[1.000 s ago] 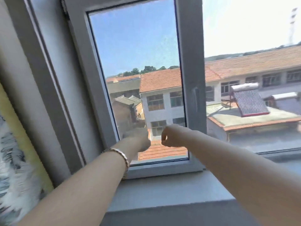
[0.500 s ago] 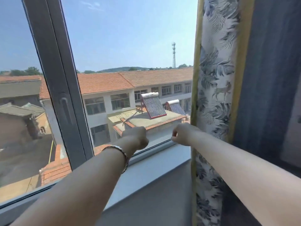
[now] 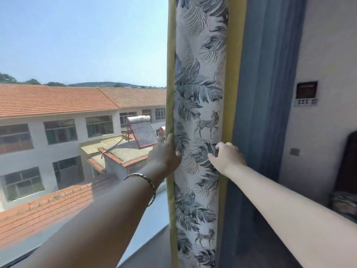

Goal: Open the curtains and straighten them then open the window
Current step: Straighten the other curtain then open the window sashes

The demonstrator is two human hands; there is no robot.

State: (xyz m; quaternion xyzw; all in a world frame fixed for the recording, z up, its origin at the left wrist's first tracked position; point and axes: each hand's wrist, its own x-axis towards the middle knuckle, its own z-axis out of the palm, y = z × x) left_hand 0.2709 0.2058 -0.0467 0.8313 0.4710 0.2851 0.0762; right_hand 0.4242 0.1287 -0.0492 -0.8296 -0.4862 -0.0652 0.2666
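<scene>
The right curtain (image 3: 199, 74) hangs gathered at the window's right side: a leaf-and-deer print panel with yellow borders and a blue part behind it. My left hand (image 3: 167, 153), with a bracelet on its wrist, grips the curtain's left yellow edge. At the same height my right hand (image 3: 226, 156) holds the right side of the printed panel, fingers curled around the fold. The window pane (image 3: 77, 93) fills the left of the view, with rooftops outside. No window frame or handle is in view.
The grey window sill (image 3: 146, 227) runs below my left forearm. A wall (image 3: 324, 55) at the right carries a small control panel (image 3: 306, 93) and a switch (image 3: 295, 152). A dark piece of furniture (image 3: 347, 165) stands at the far right.
My view has swung right from the window sash to the right curtain. Both hands, closed fists in the air before, have reached forward and taken hold of the curtain's edges.
</scene>
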